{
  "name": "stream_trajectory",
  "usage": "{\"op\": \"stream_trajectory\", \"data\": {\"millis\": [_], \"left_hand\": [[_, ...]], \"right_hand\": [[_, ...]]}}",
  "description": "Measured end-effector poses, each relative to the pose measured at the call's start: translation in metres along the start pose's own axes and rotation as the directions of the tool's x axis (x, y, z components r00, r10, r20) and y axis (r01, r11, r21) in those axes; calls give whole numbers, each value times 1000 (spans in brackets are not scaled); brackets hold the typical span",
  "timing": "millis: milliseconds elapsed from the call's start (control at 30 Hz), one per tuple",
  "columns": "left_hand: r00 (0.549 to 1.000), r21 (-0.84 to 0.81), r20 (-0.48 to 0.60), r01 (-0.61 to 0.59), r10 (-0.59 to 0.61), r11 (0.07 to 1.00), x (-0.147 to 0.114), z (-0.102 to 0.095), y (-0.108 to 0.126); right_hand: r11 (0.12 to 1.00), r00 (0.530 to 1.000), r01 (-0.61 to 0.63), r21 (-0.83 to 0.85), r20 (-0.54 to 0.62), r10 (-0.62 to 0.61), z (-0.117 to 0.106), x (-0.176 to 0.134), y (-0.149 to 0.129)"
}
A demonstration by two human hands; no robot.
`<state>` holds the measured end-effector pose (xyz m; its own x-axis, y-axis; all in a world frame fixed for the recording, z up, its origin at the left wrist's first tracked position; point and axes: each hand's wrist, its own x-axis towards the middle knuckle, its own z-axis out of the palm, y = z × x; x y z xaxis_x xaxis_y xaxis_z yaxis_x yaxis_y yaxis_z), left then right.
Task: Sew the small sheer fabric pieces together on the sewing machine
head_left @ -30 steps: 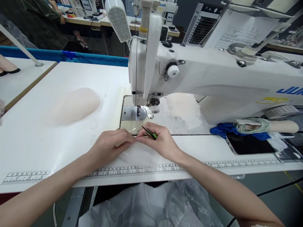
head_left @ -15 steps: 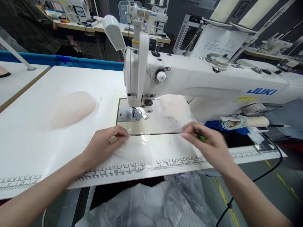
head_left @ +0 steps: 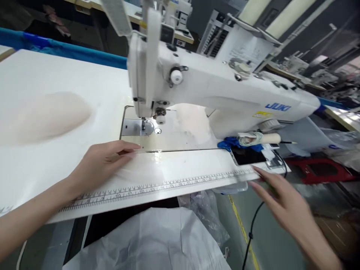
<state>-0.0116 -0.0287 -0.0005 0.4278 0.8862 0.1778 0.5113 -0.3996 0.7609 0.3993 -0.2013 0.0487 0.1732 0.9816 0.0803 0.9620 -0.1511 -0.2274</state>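
My left hand [head_left: 108,161] rests on the white table in front of the sewing machine [head_left: 197,80], thumb and fingertips closed together. A faint, sheer white piece of fabric [head_left: 146,170] spreads from the fingertips over the table edge of the needle plate [head_left: 135,127]. My right hand [head_left: 284,198], smeared by motion, is beyond the table's front right edge, closed around a small green tool [head_left: 272,190] mostly hidden in the palm. Pale beige fabric [head_left: 194,120] lies under the machine arm. Another pale oval piece [head_left: 56,114] lies to the left.
A printed ruler [head_left: 168,186] runs along the front edge. At the right are a phone [head_left: 247,155], a blue cloth [head_left: 229,143] and a roll with pale cord [head_left: 250,138]. A black cable [head_left: 250,236] hangs down. Grey cloth [head_left: 152,240] covers my lap.
My right hand has moved right, away from the machine bed and past the table edge, with the green tool. The view has turned right; my left hand stays near the plate's front.
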Motion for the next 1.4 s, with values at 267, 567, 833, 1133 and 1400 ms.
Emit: {"op": "stream_trajectory", "data": {"millis": [267, 567, 833, 1133, 1400], "left_hand": [[965, 119, -21, -256, 261, 959, 3, 4, -10], [878, 185, -63, -456, 474, 871, 7, 8, -9], [924, 63, -119, -359, 364, 931, 5, 3, -4], [918, 4, -153, -371, 367, 929, 4, 2, -5], [931, -10, -163, -331, 325, 944, 3, 1, -3]], "right_hand": [[970, 964, 207, -127, -145, -225, 81, 72, -57], [803, 867, 499, 327, -200, -457, 81, 68, -123], [661, 734, 677, 323, -239, -635, 102, 93, -183], [602, 816, 559, 571, -252, -520, 103, 102, -193], [554, 870, 453, 698, -212, -444, 101, 101, -197]]}}
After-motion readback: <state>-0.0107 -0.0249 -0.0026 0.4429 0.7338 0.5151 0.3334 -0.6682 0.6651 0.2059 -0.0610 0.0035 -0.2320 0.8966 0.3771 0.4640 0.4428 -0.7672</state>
